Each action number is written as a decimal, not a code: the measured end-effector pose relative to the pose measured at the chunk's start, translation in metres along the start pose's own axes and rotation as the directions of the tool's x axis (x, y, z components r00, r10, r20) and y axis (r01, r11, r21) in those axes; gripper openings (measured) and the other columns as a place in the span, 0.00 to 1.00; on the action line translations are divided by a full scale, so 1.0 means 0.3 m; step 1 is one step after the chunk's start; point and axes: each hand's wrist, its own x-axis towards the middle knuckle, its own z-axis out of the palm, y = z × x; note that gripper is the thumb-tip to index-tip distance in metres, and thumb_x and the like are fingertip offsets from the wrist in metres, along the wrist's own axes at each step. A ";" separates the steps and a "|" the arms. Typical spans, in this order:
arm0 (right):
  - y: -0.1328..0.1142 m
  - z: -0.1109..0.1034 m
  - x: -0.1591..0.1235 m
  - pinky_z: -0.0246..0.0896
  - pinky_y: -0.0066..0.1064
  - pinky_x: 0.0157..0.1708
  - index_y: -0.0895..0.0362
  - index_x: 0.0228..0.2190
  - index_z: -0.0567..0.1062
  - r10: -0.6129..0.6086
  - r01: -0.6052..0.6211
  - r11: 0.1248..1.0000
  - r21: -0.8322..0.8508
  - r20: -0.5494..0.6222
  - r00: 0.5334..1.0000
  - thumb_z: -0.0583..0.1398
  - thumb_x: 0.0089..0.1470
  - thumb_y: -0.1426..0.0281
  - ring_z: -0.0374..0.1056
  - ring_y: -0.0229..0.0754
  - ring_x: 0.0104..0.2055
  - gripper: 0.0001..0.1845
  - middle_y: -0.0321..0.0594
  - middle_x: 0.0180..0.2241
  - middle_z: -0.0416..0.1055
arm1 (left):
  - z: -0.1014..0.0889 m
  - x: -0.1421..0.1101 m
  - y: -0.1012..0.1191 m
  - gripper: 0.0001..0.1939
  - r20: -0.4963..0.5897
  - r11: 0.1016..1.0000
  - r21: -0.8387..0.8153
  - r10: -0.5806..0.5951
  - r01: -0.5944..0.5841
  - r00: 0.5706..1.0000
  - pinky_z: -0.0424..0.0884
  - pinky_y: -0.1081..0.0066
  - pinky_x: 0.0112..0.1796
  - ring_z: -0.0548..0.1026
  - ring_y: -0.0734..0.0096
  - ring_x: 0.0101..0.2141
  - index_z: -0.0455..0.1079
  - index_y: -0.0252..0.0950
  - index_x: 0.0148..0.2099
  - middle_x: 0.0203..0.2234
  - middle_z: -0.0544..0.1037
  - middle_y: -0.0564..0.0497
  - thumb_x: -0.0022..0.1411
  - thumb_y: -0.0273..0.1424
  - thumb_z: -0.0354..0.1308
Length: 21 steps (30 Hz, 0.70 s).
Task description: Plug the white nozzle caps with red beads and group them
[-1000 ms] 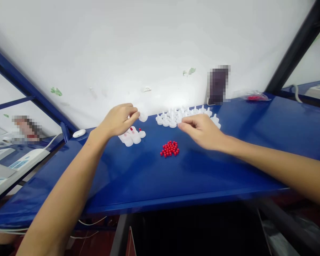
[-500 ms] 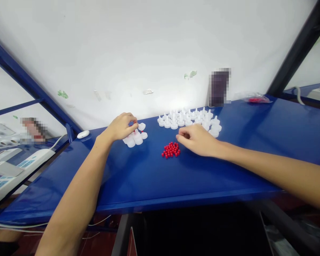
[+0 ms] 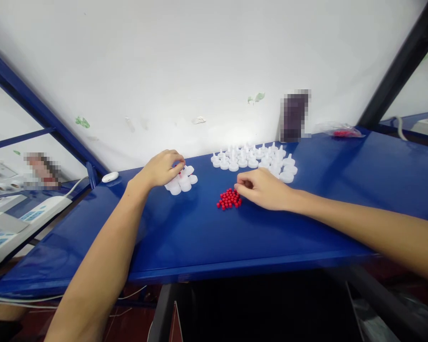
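My left hand (image 3: 166,167) hovers over a cluster of white nozzle caps (image 3: 176,186) on the left of the table. Its thumb and fingers are closed at the red tip of one white nozzle cap (image 3: 189,170), whose wide base points away to the right. Part of the cluster is hidden beneath the palm. Small red caps (image 3: 228,200) lie in a loose pile near the middle. At that pile's upper right edge, my right hand (image 3: 260,187) pinches with thumb and forefinger. A red cap shows at its fingertips, partly hidden.
Many bare white nozzle caps (image 3: 242,161) stand with tips up near the wall, behind my right hand. A white oval case (image 3: 110,177) lies at the left, and a bag with red pieces (image 3: 342,131) at the far right. The blue table (image 3: 207,237) has a raised front edge.
My left hand has lowered the white nozzle cap slightly onto the cluster. My right fingertips have come to the edge of the red pile.
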 end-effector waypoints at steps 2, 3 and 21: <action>0.001 0.000 0.000 0.45 0.31 0.27 0.55 0.19 0.64 -0.010 0.010 1.000 -0.003 0.007 1.000 0.56 0.56 0.69 0.55 0.34 0.22 0.14 0.31 0.18 0.62 | 0.006 0.001 -0.001 0.18 0.008 1.000 0.000 0.000 0.000 1.000 0.69 0.60 0.43 0.75 0.56 0.40 0.77 0.35 0.40 0.39 0.79 0.43 0.65 0.36 0.46; 0.001 0.000 -0.001 0.45 0.31 0.27 0.55 0.19 0.64 -0.013 0.013 1.000 -0.006 0.010 1.000 0.56 0.56 0.69 0.55 0.34 0.22 0.15 0.31 0.18 0.62 | 0.008 0.002 0.000 0.18 0.015 1.000 -0.002 0.002 -0.002 1.000 0.69 0.60 0.44 0.75 0.56 0.40 0.77 0.35 0.40 0.39 0.79 0.43 0.65 0.37 0.46; 0.002 -0.001 -0.001 0.44 0.32 0.27 0.56 0.22 0.68 -0.004 0.010 0.996 -0.093 0.060 0.998 0.56 0.57 0.69 0.55 0.34 0.22 0.13 0.32 0.19 0.64 | 0.003 -0.005 0.079 0.22 -0.059 0.979 0.171 -0.101 0.110 0.993 0.66 0.53 0.46 0.72 0.49 0.46 0.78 0.36 0.45 0.44 0.79 0.40 0.70 0.41 0.45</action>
